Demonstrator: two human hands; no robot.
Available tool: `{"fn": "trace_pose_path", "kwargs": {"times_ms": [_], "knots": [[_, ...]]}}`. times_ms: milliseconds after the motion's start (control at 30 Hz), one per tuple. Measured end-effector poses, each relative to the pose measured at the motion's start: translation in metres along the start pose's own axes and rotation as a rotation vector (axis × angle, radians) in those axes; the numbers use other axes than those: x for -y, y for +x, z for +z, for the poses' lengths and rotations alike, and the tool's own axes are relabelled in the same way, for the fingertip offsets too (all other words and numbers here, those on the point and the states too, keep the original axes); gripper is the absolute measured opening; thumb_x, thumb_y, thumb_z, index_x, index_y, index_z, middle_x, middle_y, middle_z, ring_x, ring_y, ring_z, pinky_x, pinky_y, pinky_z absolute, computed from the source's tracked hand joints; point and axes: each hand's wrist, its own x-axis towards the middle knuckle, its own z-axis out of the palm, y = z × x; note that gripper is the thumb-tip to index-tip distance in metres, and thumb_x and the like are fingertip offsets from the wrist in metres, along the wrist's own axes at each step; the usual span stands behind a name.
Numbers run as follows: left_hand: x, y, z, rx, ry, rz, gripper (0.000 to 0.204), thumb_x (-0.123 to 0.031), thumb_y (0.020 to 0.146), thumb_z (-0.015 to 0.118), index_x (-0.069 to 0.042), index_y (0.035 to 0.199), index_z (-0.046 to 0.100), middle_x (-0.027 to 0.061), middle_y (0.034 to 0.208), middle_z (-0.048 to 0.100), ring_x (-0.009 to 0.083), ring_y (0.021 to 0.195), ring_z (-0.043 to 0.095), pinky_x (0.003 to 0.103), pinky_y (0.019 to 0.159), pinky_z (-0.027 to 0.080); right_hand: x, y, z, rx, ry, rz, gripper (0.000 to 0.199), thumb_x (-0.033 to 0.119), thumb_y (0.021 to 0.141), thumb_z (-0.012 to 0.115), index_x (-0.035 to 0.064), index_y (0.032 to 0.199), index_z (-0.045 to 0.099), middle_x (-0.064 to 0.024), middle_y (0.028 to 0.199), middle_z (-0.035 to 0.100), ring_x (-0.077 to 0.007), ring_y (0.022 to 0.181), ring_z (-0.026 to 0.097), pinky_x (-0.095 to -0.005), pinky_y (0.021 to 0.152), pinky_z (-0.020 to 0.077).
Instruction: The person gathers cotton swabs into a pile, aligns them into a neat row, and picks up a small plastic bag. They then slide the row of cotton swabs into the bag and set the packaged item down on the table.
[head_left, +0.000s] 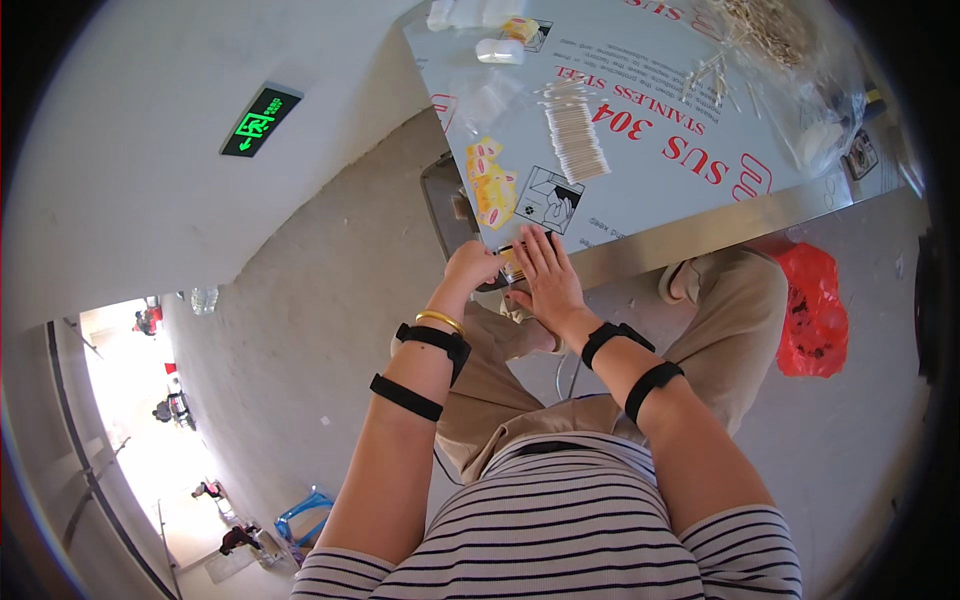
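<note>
At the table's near left corner my left hand (474, 266) is closed, fingers curled, beside a small dark and yellowish item (512, 264). Whether it grips that item or something smaller is hidden. My right hand (549, 280) lies with its fingers stretched out flat, its fingertips over the edge of the table and next to the same item. Just beyond my hands are a pile of yellow paper labels (490, 190) and a printed line drawing of hands on the table film. Farther off, a neat row of cotton swabs (577, 135) lies side by side.
The film-covered steel table (650, 210) has a metal front edge. A clear bag of cotton swabs (765, 35) lies far right, with loose swabs (712, 82) beside it. White packs (500, 50) sit at the back left. A dark bin (440, 200) and a red plastic bag (815, 310) are below.
</note>
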Motion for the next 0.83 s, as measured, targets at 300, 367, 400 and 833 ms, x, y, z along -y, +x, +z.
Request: {"fn": "trace_pose_path", "kwargs": {"times_ms": [300, 367, 400, 833], "knots": [[0.023, 0.005, 0.012, -0.045, -0.284, 0.091, 0.024, -0.023, 0.083, 0.069, 0.001, 0.080, 0.067, 0.0081, 0.071, 0.070, 0.0158, 0.061, 0.068, 0.030, 0.060, 0.056, 0.002, 0.000, 0.000, -0.038, -0.011, 0.014, 0.090, 0.066, 0.093, 0.045, 0.0058, 0.157, 0.025, -0.0134, 0.165, 0.019, -0.0289, 0.153, 0.014, -0.0466, 0.125, 0.0086], [0.024, 0.004, 0.013, -0.040, -0.303, 0.093, 0.024, -0.022, 0.084, 0.069, 0.001, 0.080, 0.067, 0.0080, 0.070, 0.070, 0.0157, 0.061, 0.068, 0.030, 0.060, 0.055, 0.002, 0.001, 0.000, -0.039, -0.018, 0.017, 0.090, 0.066, 0.093, 0.045, 0.0056, 0.157, 0.025, -0.0132, 0.165, 0.019, -0.0288, 0.153, 0.014, -0.0465, 0.125, 0.0087], [0.024, 0.004, 0.013, -0.036, -0.321, 0.095, 0.024, -0.022, 0.084, 0.069, 0.002, 0.080, 0.067, 0.0080, 0.070, 0.069, 0.0157, 0.060, 0.068, 0.030, 0.060, 0.055, 0.002, 0.001, 0.000, -0.039, -0.025, 0.020, 0.091, 0.066, 0.093, 0.045, 0.0053, 0.157, 0.025, -0.0129, 0.165, 0.019, -0.0286, 0.153, 0.014, -0.0463, 0.125, 0.0088], [0.026, 0.005, 0.015, -0.067, -0.296, 0.063, 0.024, -0.022, 0.085, 0.067, 0.002, 0.085, 0.069, 0.0081, 0.073, 0.071, 0.0166, 0.063, 0.070, 0.030, 0.063, 0.056, 0.002, 0.001, 0.003, -0.033, -0.025, 0.028, 0.091, 0.065, 0.092, 0.046, 0.0043, 0.156, 0.026, -0.0126, 0.165, 0.019, -0.0287, 0.154, 0.012, -0.0460, 0.125, 0.0067]]}}
